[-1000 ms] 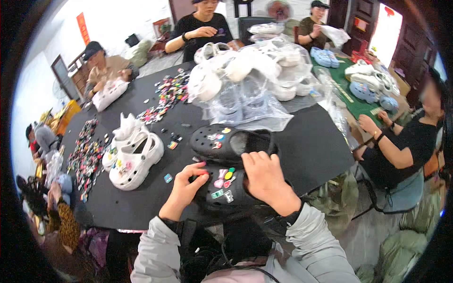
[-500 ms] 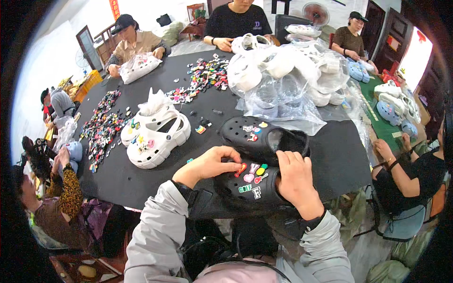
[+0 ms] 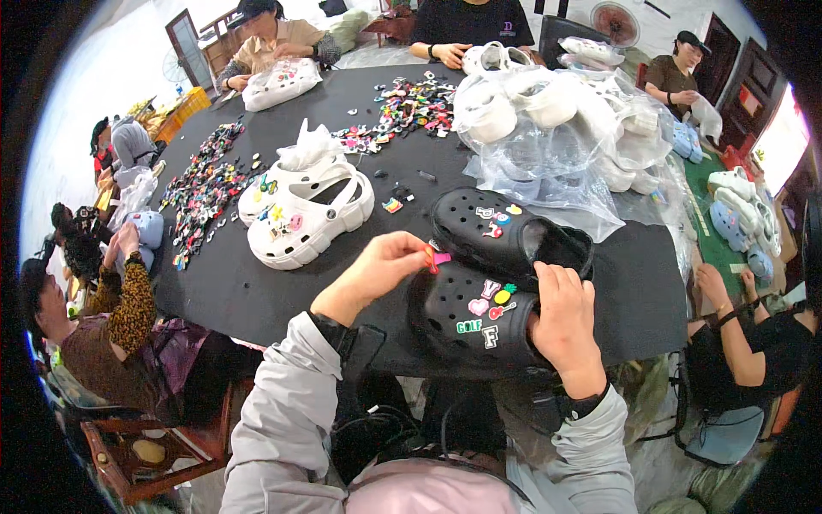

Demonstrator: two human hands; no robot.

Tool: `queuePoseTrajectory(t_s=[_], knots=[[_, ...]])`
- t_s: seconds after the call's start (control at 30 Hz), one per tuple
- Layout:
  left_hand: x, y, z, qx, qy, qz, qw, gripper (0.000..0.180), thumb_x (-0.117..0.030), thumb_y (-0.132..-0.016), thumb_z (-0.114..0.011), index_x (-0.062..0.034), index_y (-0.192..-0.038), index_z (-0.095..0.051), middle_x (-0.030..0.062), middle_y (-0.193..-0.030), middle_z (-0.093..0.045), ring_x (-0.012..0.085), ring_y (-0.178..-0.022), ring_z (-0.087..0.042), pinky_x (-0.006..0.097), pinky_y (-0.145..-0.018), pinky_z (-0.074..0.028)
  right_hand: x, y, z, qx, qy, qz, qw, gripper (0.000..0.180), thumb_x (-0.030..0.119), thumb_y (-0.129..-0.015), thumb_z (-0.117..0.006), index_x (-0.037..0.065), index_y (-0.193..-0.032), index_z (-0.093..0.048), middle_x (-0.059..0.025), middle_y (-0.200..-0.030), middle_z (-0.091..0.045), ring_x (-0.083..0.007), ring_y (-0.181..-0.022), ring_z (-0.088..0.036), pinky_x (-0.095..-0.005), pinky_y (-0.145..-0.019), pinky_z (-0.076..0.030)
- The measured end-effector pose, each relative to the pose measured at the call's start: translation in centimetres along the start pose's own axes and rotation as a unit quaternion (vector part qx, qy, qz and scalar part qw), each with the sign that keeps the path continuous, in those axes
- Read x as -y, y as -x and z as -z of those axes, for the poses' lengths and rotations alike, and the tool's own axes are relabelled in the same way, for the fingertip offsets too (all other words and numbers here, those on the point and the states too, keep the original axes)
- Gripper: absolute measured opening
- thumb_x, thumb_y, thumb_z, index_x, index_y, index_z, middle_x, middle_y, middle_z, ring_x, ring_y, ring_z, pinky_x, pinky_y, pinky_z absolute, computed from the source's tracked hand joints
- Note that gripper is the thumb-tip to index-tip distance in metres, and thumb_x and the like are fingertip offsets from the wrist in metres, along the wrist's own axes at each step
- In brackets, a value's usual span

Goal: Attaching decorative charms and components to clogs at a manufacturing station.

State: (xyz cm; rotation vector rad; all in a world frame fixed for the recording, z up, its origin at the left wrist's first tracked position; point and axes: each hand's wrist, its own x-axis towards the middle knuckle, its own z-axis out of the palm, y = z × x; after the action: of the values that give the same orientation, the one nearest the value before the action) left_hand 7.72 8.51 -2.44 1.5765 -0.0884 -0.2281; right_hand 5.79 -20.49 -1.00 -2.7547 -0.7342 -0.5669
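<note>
The left hand (image 3: 377, 272) pinches a small pink charm (image 3: 438, 258) between thumb and fingertips, just above the toe end of the near black clog (image 3: 479, 317). The right hand (image 3: 563, 330) clamps the clog's heel side, fingers curled over its rim. The clog lies crosswise between the hands at the near edge of the black surface (image 3: 257, 291), the left hand nearer its open holes. A second black clog (image 3: 505, 231) sits just behind, a white pair (image 3: 304, 214) farther left.
</note>
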Motion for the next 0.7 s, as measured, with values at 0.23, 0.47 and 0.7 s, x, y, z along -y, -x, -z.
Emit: queuePoseTrajectory(t_s=[0.23,0.47,0.7], knots=[[3.7,0.3,3.2,-0.051,-0.057,0.028,0.997,0.019,-0.006,-0.092,-0.061,0.0015,-0.11,-0.061,0.0029,-0.096,-0.067,0.0091,-0.085,-0.062,0.025,-0.077,-0.05,0.3,-0.1,0.1,0.003,0.007,-0.003,1.0,0.052,0.009,-0.068,-0.063,-0.001,-0.118,-0.056,-0.0104,-0.106,-0.061,-0.029,-0.099,-0.056,-0.0431,-0.078,-0.041],[1.5,0.4,2.1,-0.001,-0.014,-0.007,1.0,0.021,-0.003,-0.092,-0.061,0.0017,-0.112,-0.059,0.0042,-0.101,-0.067,0.01,-0.09,-0.063,0.025,-0.081,-0.051,0.3,-0.2,-0.1,-0.012,0.003,0.002,1.0,0.049,0.007,-0.069,-0.061,-0.002,-0.117,-0.057,-0.011,-0.105,-0.06,-0.0295,-0.098,-0.056,-0.0424,-0.078,-0.04],[-0.2,0.6,-1.2,0.058,-0.082,-0.057,0.993,0.014,-0.004,-0.092,-0.063,0.0033,-0.104,-0.064,0.0067,-0.097,-0.068,0.0125,-0.09,-0.064,0.027,-0.082,-0.052,0.1,0.0,0.3,-0.005,0.012,-0.002,1.0,0.047,0.007,-0.072,-0.058,-0.001,-0.118,-0.056,-0.0109,-0.105,-0.06,-0.0291,-0.098,-0.056,-0.0416,-0.078,-0.04]])
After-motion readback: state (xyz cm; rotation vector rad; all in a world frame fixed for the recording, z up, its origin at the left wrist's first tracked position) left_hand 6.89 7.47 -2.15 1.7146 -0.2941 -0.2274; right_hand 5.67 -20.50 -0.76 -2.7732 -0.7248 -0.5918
